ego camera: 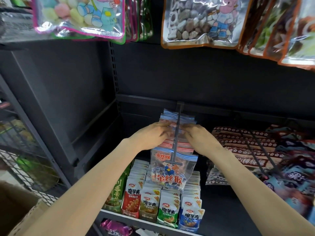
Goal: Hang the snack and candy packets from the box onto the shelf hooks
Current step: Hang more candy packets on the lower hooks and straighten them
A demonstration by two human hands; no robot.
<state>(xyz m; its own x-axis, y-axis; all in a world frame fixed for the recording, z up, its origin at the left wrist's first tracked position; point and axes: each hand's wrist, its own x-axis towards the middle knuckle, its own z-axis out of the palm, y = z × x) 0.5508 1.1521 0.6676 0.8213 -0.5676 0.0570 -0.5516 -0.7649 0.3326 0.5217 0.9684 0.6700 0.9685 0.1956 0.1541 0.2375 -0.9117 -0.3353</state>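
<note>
On the hook [176, 133], your left hand [150, 135] and right hand [200, 138] pinched the candy bags [172, 169] from both sides.

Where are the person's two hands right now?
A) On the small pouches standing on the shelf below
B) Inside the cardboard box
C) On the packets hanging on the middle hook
C: the left hand and right hand touch the striped-top candy packets either side of the hook.

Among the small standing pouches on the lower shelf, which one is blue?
The blue pouch at the right end of the front row, below the hanging bags; its neighbours are green, olive and red.
</note>
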